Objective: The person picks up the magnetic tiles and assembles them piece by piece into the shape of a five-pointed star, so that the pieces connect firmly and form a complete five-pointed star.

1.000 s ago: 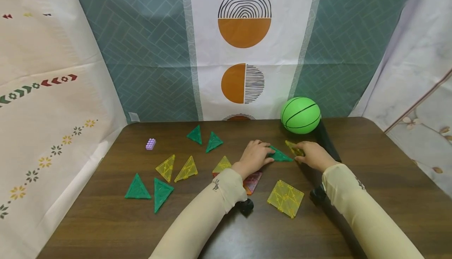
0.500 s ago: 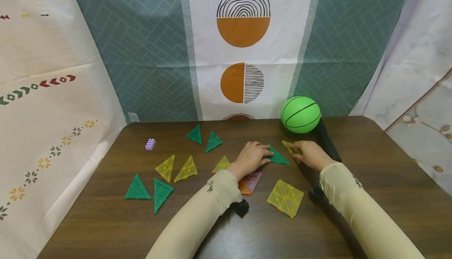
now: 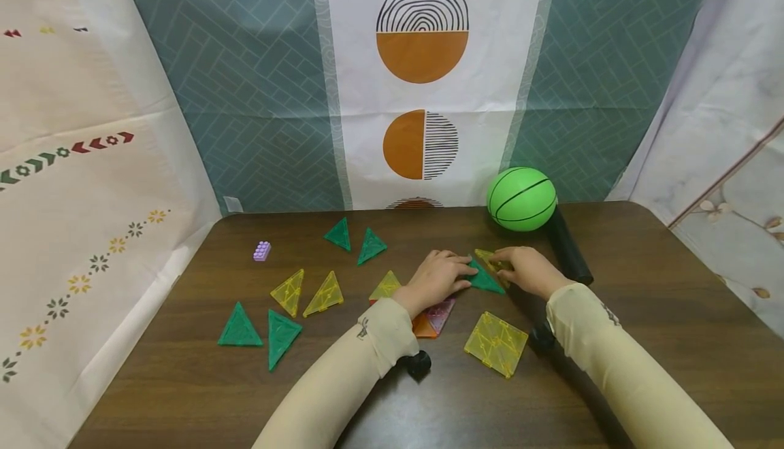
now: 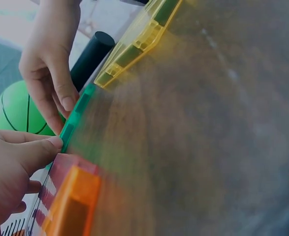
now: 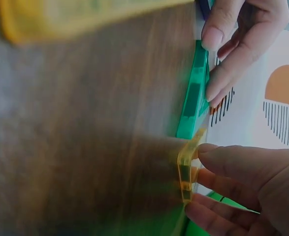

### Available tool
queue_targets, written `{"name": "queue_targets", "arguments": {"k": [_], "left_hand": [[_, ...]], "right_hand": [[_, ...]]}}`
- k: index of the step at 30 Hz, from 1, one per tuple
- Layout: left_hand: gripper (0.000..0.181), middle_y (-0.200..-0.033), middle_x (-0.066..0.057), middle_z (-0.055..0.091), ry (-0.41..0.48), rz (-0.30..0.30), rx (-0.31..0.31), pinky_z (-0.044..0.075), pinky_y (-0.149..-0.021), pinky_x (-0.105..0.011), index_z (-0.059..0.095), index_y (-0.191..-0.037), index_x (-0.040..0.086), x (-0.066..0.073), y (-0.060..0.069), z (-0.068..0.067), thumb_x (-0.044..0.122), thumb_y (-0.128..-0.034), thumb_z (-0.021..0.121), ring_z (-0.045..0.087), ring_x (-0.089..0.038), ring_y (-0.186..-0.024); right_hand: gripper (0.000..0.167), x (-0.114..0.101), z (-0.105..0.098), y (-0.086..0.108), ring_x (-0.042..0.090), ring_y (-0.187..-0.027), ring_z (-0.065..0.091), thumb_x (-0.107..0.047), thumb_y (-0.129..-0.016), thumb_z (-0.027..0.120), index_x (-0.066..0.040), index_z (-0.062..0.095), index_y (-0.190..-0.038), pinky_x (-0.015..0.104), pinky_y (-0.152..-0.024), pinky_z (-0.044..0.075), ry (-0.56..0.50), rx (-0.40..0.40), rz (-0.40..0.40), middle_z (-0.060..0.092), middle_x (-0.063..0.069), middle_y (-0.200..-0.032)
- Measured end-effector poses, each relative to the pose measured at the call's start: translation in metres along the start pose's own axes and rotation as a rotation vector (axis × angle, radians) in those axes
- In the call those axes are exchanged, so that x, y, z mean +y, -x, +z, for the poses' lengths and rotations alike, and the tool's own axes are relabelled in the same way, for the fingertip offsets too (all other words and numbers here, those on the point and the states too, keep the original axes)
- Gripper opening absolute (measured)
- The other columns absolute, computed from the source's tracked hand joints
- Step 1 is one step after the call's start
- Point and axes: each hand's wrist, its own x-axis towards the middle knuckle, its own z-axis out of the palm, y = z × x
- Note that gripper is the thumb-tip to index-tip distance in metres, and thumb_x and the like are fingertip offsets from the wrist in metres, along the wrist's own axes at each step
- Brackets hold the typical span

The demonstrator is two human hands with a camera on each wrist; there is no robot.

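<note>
Pinched the green triangle [image 3: 485, 279] in the left hand [image 3: 431, 279] and, just beside it, a yellow triangle [image 3: 484, 257] in the right hand [image 3: 528, 271]; seemingly at edge-matching, next needed steady alignment.

A green ball [image 3: 521, 199] with black lines sits near the back edge of the worktop [image 3: 184, 381], a black tube [image 3: 569, 248] lying just beside it. A lilac brick [image 3: 262, 252] rests at back left. Behind hangs a teal cloth [image 3: 263, 95], its white strip [image 3: 361, 81] bearing 2 whole part-orange circles.
</note>
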Motion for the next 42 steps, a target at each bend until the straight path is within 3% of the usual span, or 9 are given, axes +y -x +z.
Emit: {"name": "queue_targets", "arguments": {"k": [12,18,24,33,42], "left_hand": [[0.038,-0.146,0.005,0.049,0.003,-0.004,-0.005,0.039,-0.108,-0.036,0.059,-0.132,0.027,0.002,0.003,-0.001,0.036,-0.0961,0.056,0.049,-0.018,-0.131],[0.037,-0.145,0.004,0.051,0.003,-0.009,-0.017,0.039,-0.109,-0.037,0.06,-0.131,0.026,0.004,0.004,-0.005,0.036,-0.0966,0.056,0.049,-0.019,-0.13],[0.037,-0.144,0.002,0.052,-0.009,-0.002,-0.012,0.039,-0.109,-0.038,0.061,-0.131,0.025,0.007,0.007,-0.015,0.036,-0.0964,0.056,0.05,-0.02,-0.129],[0.04,-0.146,-0.002,0.05,-0.023,-0.002,0.086,0.038,-0.112,-0.038,0.058,-0.133,0.026,0.012,0.028,-0.039,0.039,-0.0953,0.058,0.05,-0.021,-0.131],[0.04,-0.143,-0.007,0.052,-0.002,-0.022,0.238,0.038,-0.112,-0.041,0.06,-0.131,0.023,0.013,0.059,-0.062,0.036,-0.0923,0.063,0.051,-0.023,-0.129]], "right_hand": [[0.035,-0.009,0.001,0.001,0.039,-0.109,0.063,-0.011,-0.088,0.067,0.001,0.065,-0.121,0.05,-0.091,0.052,0.007,-0.021,-0.035,0.06,0.024,-0.129],[0.036,-0.009,-0.003,-0.001,0.041,-0.115,0.059,-0.016,-0.09,0.067,0.0,0.064,-0.122,0.052,-0.096,0.049,-0.003,-0.059,-0.034,0.058,0.024,-0.132],[0.039,-0.013,-0.01,0.004,0.044,-0.121,0.054,-0.019,-0.091,0.066,0.001,0.062,-0.124,0.056,-0.1,0.044,-0.05,-0.024,-0.018,0.055,0.025,-0.134],[0.046,-0.029,-0.018,0.012,0.044,-0.124,0.052,-0.02,-0.091,0.065,0.001,0.056,-0.132,0.058,-0.101,0.042,-0.127,0.099,-0.039,0.055,0.025,-0.134],[0.047,-0.057,-0.022,0.019,0.04,-0.123,0.054,-0.023,-0.093,0.064,-0.004,0.054,-0.134,0.056,-0.1,0.044,-0.173,0.213,-0.036,0.056,0.019,-0.136]]}}
